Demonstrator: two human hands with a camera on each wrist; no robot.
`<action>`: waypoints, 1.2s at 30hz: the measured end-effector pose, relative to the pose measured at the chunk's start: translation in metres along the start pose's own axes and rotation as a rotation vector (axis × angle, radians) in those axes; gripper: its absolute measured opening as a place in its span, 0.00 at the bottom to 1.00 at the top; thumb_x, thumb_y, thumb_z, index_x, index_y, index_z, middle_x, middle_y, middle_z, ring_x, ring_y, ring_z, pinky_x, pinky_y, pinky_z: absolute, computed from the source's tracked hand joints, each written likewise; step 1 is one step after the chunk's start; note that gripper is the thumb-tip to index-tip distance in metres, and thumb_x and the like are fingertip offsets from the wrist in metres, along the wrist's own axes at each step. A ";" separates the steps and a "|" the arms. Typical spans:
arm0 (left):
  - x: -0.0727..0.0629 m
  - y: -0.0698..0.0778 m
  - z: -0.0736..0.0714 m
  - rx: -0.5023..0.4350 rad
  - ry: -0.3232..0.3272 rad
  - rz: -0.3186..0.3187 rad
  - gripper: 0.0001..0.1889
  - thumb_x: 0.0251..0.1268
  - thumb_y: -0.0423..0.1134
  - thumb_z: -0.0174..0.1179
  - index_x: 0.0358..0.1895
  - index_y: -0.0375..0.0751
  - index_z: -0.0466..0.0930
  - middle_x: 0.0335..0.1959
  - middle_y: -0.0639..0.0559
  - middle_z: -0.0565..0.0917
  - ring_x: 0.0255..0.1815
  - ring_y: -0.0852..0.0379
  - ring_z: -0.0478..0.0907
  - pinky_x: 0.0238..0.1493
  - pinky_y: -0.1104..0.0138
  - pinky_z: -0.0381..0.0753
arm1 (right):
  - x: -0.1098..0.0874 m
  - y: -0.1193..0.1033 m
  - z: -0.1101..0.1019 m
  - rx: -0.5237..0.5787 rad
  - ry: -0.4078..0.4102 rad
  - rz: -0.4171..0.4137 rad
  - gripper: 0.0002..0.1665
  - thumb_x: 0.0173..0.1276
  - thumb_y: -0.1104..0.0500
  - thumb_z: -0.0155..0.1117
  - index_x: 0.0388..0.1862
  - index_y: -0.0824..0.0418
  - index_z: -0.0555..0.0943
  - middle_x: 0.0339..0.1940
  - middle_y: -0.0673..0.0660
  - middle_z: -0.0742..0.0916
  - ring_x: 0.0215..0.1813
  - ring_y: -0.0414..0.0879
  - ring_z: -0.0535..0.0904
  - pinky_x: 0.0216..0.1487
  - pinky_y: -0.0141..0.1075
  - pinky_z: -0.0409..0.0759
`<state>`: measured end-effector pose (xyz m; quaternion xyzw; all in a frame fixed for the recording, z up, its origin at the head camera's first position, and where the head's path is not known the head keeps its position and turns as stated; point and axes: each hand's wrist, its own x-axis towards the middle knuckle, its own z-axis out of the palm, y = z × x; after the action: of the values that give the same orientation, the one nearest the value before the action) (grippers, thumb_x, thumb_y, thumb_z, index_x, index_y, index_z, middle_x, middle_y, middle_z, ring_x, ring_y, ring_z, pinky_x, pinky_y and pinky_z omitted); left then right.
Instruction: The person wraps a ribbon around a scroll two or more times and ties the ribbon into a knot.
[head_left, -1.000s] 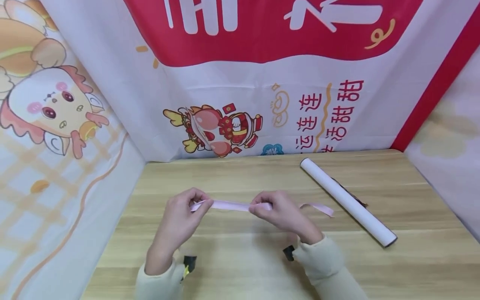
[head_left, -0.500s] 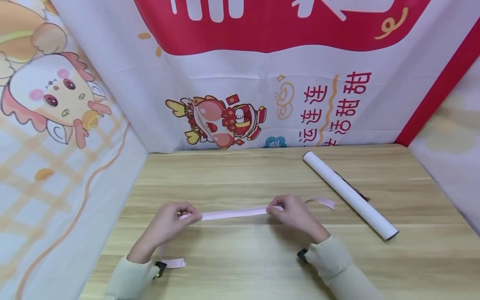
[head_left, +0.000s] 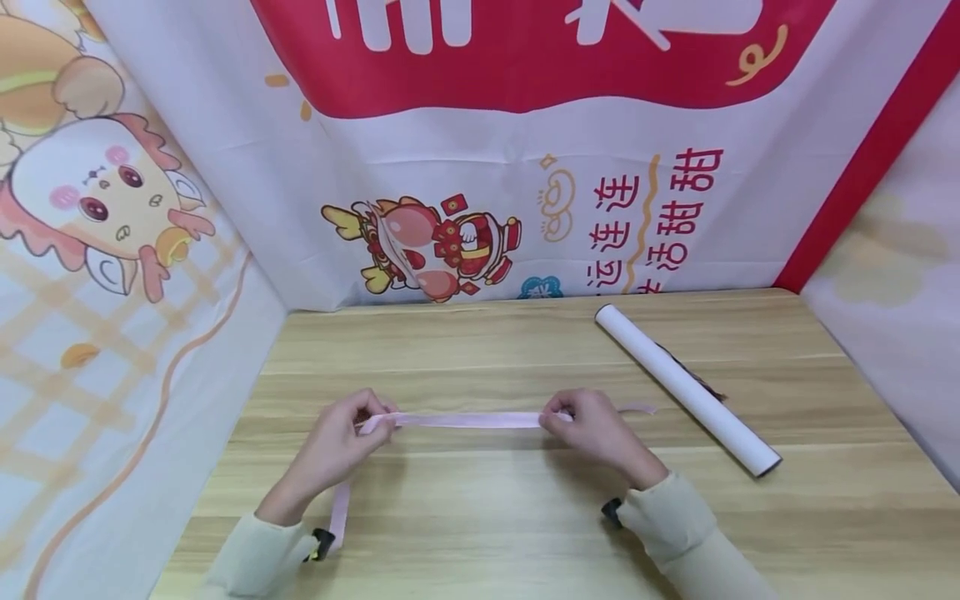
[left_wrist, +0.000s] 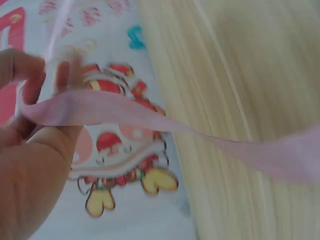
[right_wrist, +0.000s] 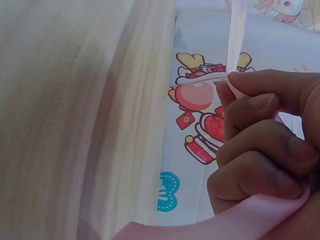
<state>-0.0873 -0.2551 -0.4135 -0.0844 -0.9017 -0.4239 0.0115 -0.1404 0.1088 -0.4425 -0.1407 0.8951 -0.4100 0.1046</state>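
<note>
Pink ribbon (head_left: 468,420) stretched above the worktop (head_left: 465,517), pinched by the left hand (head_left: 337,437) and right hand (head_left: 598,427); presumably light, limp and slippery (a firm pinch across its width should serve).

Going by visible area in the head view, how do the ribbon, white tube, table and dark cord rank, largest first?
1. Table
2. White tube
3. Ribbon, partly hidden
4. Dark cord
</note>
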 end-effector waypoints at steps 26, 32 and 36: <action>0.001 -0.045 -0.019 -0.086 -0.113 -0.317 0.14 0.71 0.47 0.69 0.40 0.37 0.85 0.38 0.54 0.86 0.27 0.62 0.68 0.27 0.69 0.70 | -0.012 0.020 -0.026 0.050 -0.048 0.150 0.09 0.76 0.53 0.68 0.42 0.57 0.89 0.35 0.53 0.86 0.35 0.46 0.76 0.34 0.37 0.75; 0.002 -0.052 -0.017 0.032 -0.099 -0.310 0.14 0.71 0.48 0.68 0.40 0.39 0.85 0.43 0.48 0.87 0.32 0.58 0.71 0.31 0.68 0.73 | -0.021 0.049 -0.047 0.014 0.007 0.119 0.08 0.74 0.55 0.68 0.40 0.58 0.88 0.41 0.53 0.89 0.41 0.44 0.77 0.41 0.36 0.76; 0.005 -0.052 -0.018 0.057 -0.095 -0.314 0.13 0.71 0.48 0.69 0.40 0.39 0.86 0.39 0.49 0.86 0.32 0.58 0.71 0.31 0.68 0.73 | -0.032 0.064 -0.064 0.079 -0.007 0.094 0.11 0.76 0.53 0.67 0.46 0.60 0.86 0.46 0.55 0.89 0.48 0.46 0.79 0.48 0.34 0.78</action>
<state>-0.1016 -0.3006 -0.4416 0.0381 -0.9150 -0.3902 -0.0954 -0.1407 0.2043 -0.4482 -0.0956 0.8835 -0.4390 0.1326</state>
